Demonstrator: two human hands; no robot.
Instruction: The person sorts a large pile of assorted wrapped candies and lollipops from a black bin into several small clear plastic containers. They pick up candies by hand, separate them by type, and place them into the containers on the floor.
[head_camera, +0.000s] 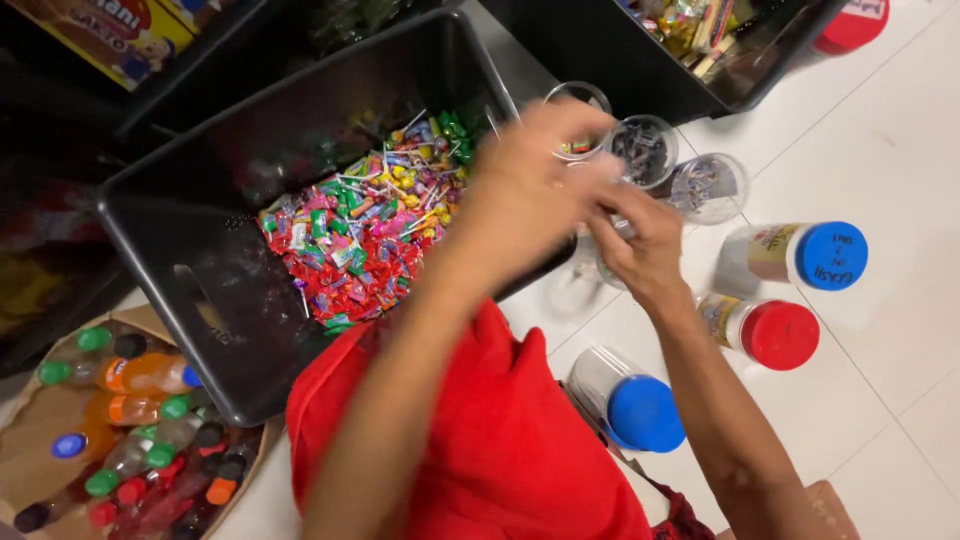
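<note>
Above white tiled floor (880, 150), beside black candy crate (200, 230): left hand (525, 185), blurred, grasp indeterminate, nearest open clear jar (580, 125) just beyond fingertips; right hand (635, 240) half-curled, seemingly unladen, nearer viewer.

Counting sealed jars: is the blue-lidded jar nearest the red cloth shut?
Shut. The blue lid sits on the clear jar, covering its mouth; whether it holds anything, cannot tell.

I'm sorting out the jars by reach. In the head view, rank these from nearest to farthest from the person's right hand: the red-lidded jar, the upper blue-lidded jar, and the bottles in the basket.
From the right hand:
1. Red-lidded jar, just right and below.
2. Upper blue-lidded jar, farther right.
3. Bottles, far lower left in the basket.
</note>
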